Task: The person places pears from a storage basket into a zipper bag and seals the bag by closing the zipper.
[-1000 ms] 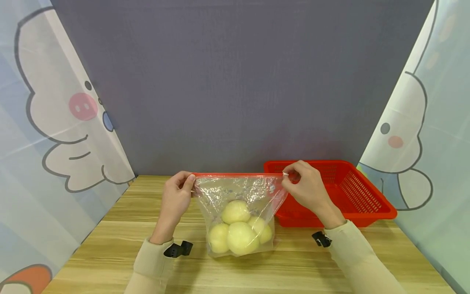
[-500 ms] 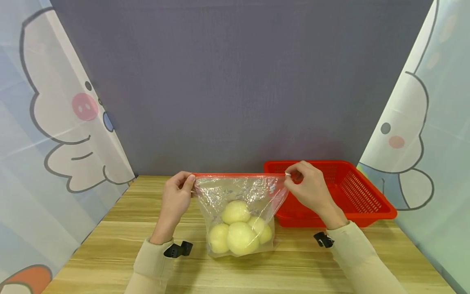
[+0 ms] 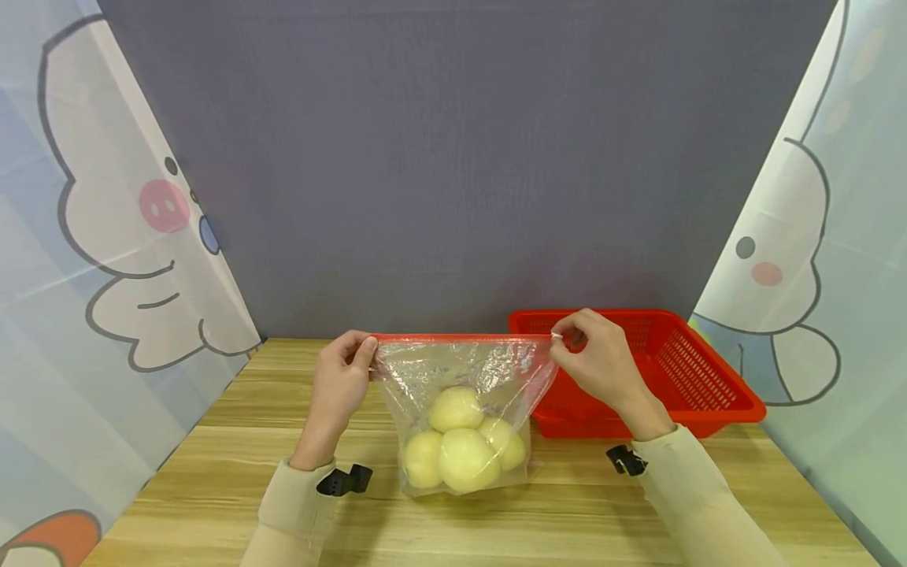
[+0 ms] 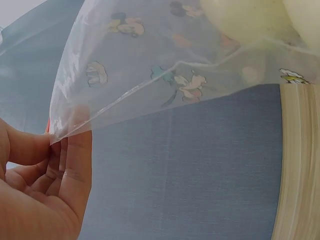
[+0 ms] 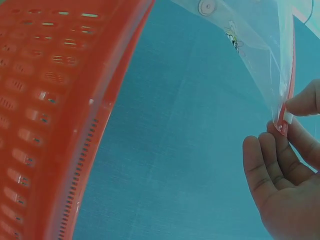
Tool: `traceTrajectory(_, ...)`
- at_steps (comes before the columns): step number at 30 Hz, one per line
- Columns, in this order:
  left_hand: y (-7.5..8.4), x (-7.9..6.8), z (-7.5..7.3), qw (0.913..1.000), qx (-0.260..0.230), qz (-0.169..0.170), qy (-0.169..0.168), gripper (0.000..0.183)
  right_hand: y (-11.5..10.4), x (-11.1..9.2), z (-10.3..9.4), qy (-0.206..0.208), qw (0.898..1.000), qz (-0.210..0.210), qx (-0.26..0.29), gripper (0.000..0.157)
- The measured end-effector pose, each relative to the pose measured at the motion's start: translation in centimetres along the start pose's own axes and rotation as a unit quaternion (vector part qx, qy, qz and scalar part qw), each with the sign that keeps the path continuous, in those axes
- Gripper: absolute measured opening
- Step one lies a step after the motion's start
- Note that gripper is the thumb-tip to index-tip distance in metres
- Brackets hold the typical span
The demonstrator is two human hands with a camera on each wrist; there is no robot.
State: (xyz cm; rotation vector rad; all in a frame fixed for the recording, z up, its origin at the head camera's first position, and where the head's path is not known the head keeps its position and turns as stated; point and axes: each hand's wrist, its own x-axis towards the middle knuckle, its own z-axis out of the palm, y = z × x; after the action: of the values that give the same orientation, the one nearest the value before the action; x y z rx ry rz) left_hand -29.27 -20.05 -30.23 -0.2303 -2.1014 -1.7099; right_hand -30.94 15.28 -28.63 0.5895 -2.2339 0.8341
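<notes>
A clear zip bag (image 3: 418,366) with a red top strip (image 3: 460,339) stands upright in the middle of the head view. Several round, pale yellow fruits (image 3: 469,461) lie in its bottom; their kind is hard to tell. My left hand (image 3: 342,390) pinches the bag's top left corner between thumb and fingers. At the top right end, the thumb and forefinger of my right hand (image 3: 602,366) pinch the white slider (image 5: 288,117) on the red strip. The left wrist view shows small printed cartoon figures (image 4: 190,85) on the bag. Between the hands the strip is stretched straight.
A red plastic basket (image 3: 716,413) with slotted walls stands behind and right of the bag, partly hidden by my right hand. Beneath everything is a wooden table (image 3: 248,472). A grey backdrop (image 3: 453,157) rises behind it, with cartoon-printed curtains (image 3: 120,197) at both sides.
My right hand has shifted slightly right with the slider at the bag's right end, mostly in the earlier half second. The left hand and the fruits stay in place.
</notes>
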Motion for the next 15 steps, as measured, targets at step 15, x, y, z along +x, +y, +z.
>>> traceTrajectory(15, -0.2, 0.05, -0.2, 1.0, 0.003, -0.004, -0.007, 0.017, -0.4, 0.65, -0.37, -0.068, 0.997, 0.026, 0.003, 0.009)
